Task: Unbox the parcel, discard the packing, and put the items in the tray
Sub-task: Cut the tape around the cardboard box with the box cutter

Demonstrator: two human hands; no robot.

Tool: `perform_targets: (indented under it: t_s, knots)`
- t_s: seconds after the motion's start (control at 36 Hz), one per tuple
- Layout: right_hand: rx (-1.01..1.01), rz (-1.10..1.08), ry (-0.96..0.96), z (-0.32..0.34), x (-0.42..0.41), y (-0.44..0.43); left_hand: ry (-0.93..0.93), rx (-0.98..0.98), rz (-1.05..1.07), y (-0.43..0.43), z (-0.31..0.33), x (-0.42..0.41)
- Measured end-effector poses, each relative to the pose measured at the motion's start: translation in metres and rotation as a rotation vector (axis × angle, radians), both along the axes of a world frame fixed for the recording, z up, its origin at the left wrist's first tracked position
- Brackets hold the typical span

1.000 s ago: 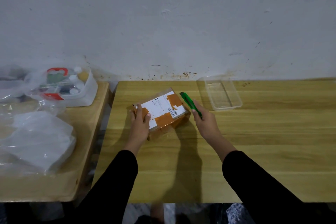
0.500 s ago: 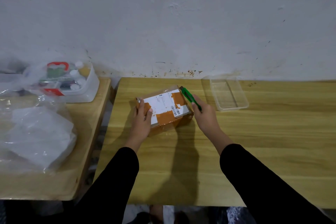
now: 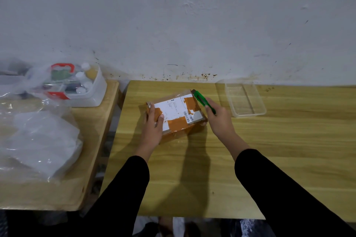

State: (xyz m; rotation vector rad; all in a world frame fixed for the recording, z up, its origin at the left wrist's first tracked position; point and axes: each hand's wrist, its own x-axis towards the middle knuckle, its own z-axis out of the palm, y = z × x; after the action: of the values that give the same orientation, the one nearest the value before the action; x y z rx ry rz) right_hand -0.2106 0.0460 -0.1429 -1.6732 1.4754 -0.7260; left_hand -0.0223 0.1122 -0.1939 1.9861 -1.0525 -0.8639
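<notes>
A brown cardboard parcel [image 3: 176, 113] with a white shipping label and orange tape lies on the wooden table [image 3: 269, 150], near its back left. My left hand [image 3: 154, 127] presses on the parcel's left end, fingers over the top. My right hand [image 3: 219, 119] holds a green utility knife [image 3: 203, 101] against the parcel's right edge, its tip at the far right corner. A clear plastic tray [image 3: 244, 98] stands empty to the right of the parcel, near the wall.
A second wooden table [image 3: 57, 188] on the left carries crumpled clear plastic bags [image 3: 38, 140] and a white bin [image 3: 90, 94] with small bottles. A gap separates the two tables. The wall runs close behind both.
The hands and parcel keep their hold. The head camera has shifted slightly, so everything sits a little lower and to the right in the frame.
</notes>
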Motion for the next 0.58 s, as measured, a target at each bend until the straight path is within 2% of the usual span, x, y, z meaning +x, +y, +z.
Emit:
perform_targets:
  t_s: [0.19, 0.58]
  knots:
    - [0.014, 0.006, 0.022, 0.009, 0.004, -0.001, 0.008, 0.006, 0.004, 0.0, 0.001, 0.0]
    - [0.117, 0.072, 0.186, 0.021, 0.002, -0.012, 0.007, 0.025, 0.1, -0.001, -0.002, -0.01]
